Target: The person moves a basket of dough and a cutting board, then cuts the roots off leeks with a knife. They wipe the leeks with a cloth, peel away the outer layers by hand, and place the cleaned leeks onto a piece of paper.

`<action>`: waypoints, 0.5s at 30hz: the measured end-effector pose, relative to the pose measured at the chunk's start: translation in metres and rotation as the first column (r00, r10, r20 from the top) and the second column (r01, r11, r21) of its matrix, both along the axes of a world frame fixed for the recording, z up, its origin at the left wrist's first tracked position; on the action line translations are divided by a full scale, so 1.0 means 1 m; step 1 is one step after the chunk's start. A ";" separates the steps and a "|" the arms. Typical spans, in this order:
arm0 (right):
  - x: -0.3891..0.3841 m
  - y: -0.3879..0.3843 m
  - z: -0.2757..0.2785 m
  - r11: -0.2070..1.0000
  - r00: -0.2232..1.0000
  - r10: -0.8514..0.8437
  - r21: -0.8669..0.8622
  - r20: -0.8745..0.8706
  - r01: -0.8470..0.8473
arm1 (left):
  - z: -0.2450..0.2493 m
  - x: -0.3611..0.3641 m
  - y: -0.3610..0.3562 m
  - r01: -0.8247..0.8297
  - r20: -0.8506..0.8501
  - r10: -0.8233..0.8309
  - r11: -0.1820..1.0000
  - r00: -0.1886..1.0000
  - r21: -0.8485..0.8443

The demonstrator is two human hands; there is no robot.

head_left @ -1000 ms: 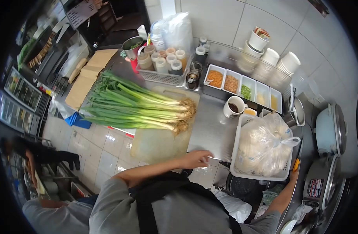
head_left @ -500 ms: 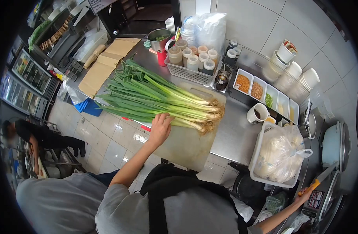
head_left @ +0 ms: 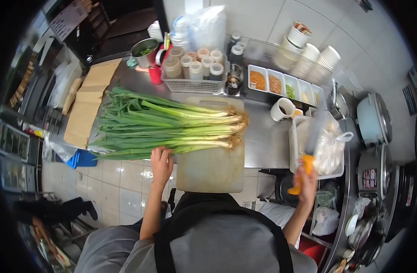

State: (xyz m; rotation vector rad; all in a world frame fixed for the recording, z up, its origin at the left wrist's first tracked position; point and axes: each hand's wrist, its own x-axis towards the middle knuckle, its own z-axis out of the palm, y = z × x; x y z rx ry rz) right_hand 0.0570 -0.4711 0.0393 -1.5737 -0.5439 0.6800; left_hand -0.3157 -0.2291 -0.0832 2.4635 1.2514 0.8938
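A large bunch of spring onions [head_left: 172,125] lies across the cutting board [head_left: 210,175], roots at the right and green leaves reaching left past the board. My left hand [head_left: 162,164] rests on the near edge of the leaves with its fingers laid over them, slightly apart. Raised at the right, my right hand [head_left: 307,186] is closed round the orange handle of a knife [head_left: 308,159]. The blade points up and away, smeared by motion, in front of a white basket [head_left: 292,152] holding a plastic bag.
Behind the board stand a basket of squeeze bottles [head_left: 194,85], a metal pot [head_left: 144,52] and trays of chopped toppings [head_left: 274,85]. A mug [head_left: 282,109] is at the right, with a rice cooker [head_left: 374,118] beyond. Flattened cardboard [head_left: 92,98] lies left. Another person [head_left: 54,214] is at lower left.
The knife in my right hand has come left and forward from beside the cookers to the white basket. My left hand has shifted left along the spring onions. The view has turned right.
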 end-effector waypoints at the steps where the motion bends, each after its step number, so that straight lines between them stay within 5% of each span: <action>1: -0.008 0.010 -0.009 0.993 0.995 0.100 -0.054 -0.020 -0.101 | -0.002 0.004 -0.005 -0.056 0.032 0.057 0.998 0.998 -0.026; 4: -0.021 0.031 -0.053 0.961 0.961 0.243 -0.169 0.134 -0.219 | -0.031 0.007 -0.019 -0.228 0.051 0.231 0.972 0.972 -0.065; 8: -0.023 0.038 -0.095 0.953 0.934 0.262 -0.217 0.242 -0.211 | -0.060 0.009 -0.061 -0.253 0.098 0.347 0.824 0.933 -0.508; 11: -0.022 0.042 -0.097 0.955 0.975 0.217 -0.214 0.039 -0.204 | -0.086 0.012 -0.076 -0.155 0.228 0.385 0.744 0.894 -0.649; 12: -0.019 0.044 -0.102 0.966 0.974 0.209 -0.173 0.086 -0.192 | -0.071 0.011 -0.072 -0.082 0.218 0.406 0.606 0.888 -0.791; 15: -0.009 0.046 -0.108 0.971 0.947 0.217 -0.148 0.235 -0.186 | -0.093 0.008 -0.069 0.075 0.457 0.356 0.717 0.815 -0.693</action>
